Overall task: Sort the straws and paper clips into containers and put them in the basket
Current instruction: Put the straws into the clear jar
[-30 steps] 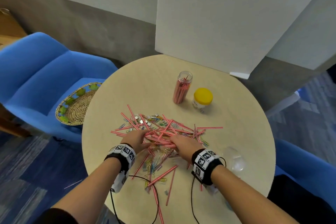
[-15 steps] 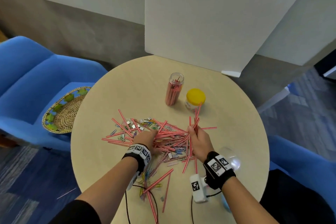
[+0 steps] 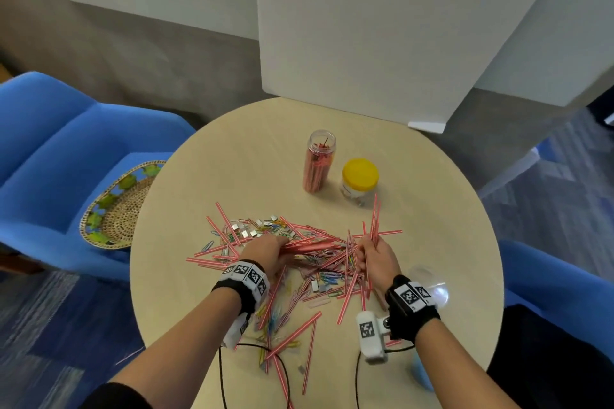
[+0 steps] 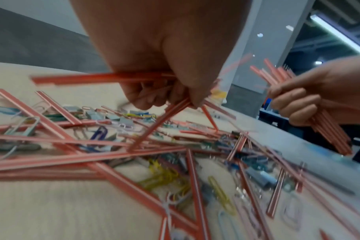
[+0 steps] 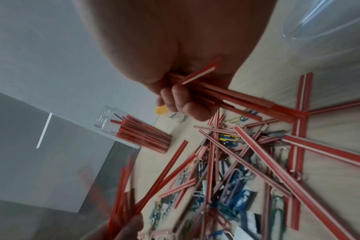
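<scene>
Red-and-white straws [image 3: 300,330] and coloured paper clips [image 3: 327,276] lie mixed in a heap in the middle of the round table [image 3: 232,156]. My left hand [image 3: 267,252] grips a bunch of straws [image 4: 97,78] just over the heap. My right hand [image 3: 375,259] holds a second bunch of straws [image 3: 374,219] upright at the heap's right edge; its curled fingers [image 5: 181,104] wrap them. A clear jar [image 3: 318,161] part-filled with straws and a yellow-lidded jar [image 3: 359,181] stand behind the heap. The woven basket [image 3: 113,209] sits on the blue chair to the left.
A clear plastic lid or cup [image 3: 428,285] lies on the table by my right wrist. Blue chairs [image 3: 50,159] flank the table left and right. White panels [image 3: 365,26] stand behind the table. Cables [image 3: 232,372] trail from my wrists over the near edge.
My right hand has gathered straws from the heap and lifted them upright to the right. My left hand has closed round a bunch of straws at the heap's left.
</scene>
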`<state>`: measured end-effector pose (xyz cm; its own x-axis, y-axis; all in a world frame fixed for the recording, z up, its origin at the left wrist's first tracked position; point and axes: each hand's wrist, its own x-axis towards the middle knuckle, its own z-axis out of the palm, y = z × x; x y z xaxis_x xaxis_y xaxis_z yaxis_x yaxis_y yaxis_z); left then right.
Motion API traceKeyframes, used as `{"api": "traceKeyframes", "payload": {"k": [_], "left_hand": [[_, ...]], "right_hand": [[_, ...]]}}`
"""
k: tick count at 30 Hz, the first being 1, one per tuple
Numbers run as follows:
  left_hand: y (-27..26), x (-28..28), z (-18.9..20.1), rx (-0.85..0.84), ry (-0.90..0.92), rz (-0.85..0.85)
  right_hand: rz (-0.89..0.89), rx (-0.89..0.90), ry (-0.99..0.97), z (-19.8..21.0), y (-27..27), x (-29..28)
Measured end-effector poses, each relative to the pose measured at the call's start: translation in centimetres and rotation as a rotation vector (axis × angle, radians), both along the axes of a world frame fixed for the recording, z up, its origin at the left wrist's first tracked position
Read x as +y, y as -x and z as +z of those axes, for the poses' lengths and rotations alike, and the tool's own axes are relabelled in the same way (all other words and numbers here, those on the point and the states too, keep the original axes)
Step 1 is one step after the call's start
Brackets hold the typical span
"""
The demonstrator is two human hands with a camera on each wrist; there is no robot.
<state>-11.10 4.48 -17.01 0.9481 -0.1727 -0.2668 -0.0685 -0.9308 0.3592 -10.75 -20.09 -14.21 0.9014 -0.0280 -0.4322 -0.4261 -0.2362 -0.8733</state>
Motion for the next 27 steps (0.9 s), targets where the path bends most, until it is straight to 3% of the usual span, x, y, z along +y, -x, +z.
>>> {"api": "traceKeyframes", "payload": {"k": [8, 11, 17, 21, 27], "left_hand": [[-1.3, 0.4, 3.0, 0.009, 0.398, 0.219], [-2.9, 0.2, 5.6, -0.021, 0.578, 0.445], [-4.1, 0.8, 9.1, 0.383, 0.954, 0.339], [-4.3, 1.5, 8.9, 0.436, 0.972, 0.366], [-5.1, 2.0, 9.7, 0.438, 1.294, 0.617]], "right_hand": [[-0.054, 0.092, -0.254, 2.3, -3.1, -0.3], [-0.015, 0.047, -0.324, 5.5, -4.5, 0.5], [0.033, -0.024, -0.351, 9.9, -7.8, 1.7], [0.076, -0.027, -0.288, 11.0, -9.1, 1.6], [0.108, -0.012, -0.265, 11.9, -10.3, 0.9]]}}
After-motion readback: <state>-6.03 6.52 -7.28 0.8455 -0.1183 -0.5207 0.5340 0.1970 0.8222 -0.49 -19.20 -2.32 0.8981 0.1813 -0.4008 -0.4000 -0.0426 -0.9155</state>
